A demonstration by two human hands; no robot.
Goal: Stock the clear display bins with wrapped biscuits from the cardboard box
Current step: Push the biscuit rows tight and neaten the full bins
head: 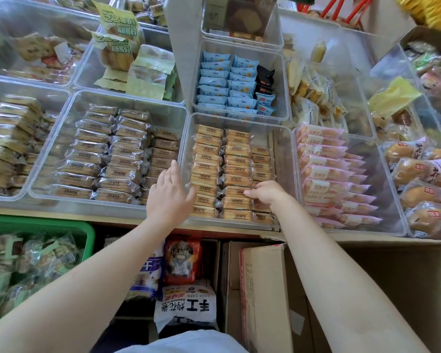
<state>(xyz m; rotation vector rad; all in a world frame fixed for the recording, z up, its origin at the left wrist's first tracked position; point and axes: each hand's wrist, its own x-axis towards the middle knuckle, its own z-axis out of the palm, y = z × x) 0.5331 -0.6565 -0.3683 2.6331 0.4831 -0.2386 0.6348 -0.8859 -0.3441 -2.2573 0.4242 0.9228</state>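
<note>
**Both hands at the middle biscuit bin**

I see my left hand [169,193] spread flat, fingers straight, resting against the left wall of the clear middle bin [285,159]; it holds nothing. My right hand [264,193] is down inside that same bin at its near end, fingers curled over the orange-wrapped biscuits [209,159]. It looks to be pinching one pack in the near rows, though I cannot tell exactly which one.

The orange-wrapped biscuits stand in neat rows filling the left and centre of the bin; the right side is stocked lower, with bare wall showing above.

Just to the left sits a wider bin [61,138] packed with silver-wrapped biscuits [127,146]. To the right, a bin of pink-wrapped packs [323,161]. Behind the middle bin, another bin holds blue packs [214,80] with a few black ones beside them.

Below the bench edge [61,214], the cardboard box [392,276] stands open at my right, under my right forearm. A green basket [82,228] of wrapped snacks sits at lower left, with large snack bags [186,307] between it and the box.
</note>
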